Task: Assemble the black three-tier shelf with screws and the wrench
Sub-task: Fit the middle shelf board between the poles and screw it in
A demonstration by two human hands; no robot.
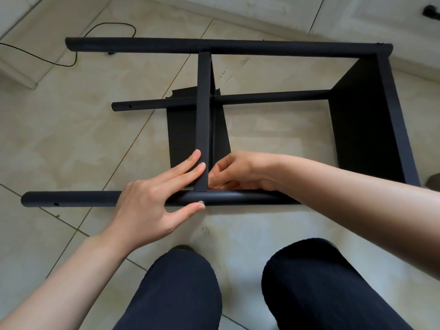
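The black shelf frame lies on its side on the tiled floor. Its near pole (78, 198) runs left to right in front of me, and a far pole (214, 47) lies parallel behind. A middle shelf panel (203, 110) stands on edge between them. My left hand (152, 203) rests on the near pole where the panel meets it, fingers on the panel's edge and thumb against a silver screw head (201, 202). My right hand (234, 171) reaches behind the panel at the same joint, fingertips pinched; what they hold is hidden. No wrench is visible.
An end shelf panel (366, 129) stands at the right. A third pole (262, 97) lies across the middle. A black cable (71, 64) loops on the floor at the far left by a white skirting. My dark-trousered knees (309, 289) are below the near pole.
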